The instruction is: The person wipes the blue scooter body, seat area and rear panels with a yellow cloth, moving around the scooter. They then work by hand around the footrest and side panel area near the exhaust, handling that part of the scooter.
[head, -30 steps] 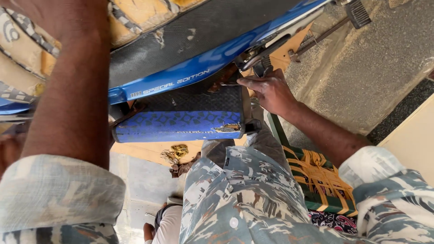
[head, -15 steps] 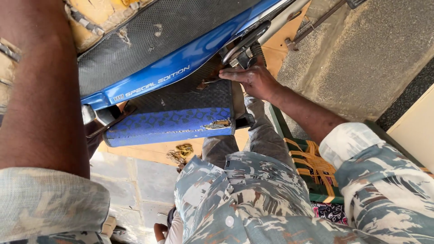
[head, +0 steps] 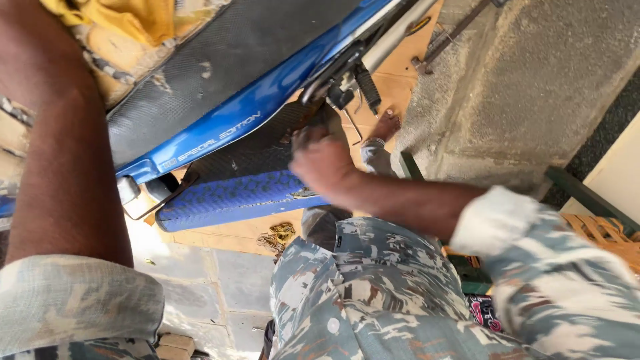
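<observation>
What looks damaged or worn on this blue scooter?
The black seat has small tears in its cover, and the yellow cloth above it looks ragged. The right hand is blurred by the footboard.

bright daylight fills the scene, strongest on the grey stone paving slabs [head: 200, 280] just below the glossy blue scooter side panel [head: 227, 127], where a patch near the panel's lower left end is washed out to white. the panel carries a soft sheen along its curve. the space under it lies in deep shadow. the right hand [head: 323, 160], just right of the panel, is smeared by motion blur, as is its pale rolled cuff [head: 497, 220]. the left forearm [head: 63, 167], left of the panel, is close and soft.
</observation>
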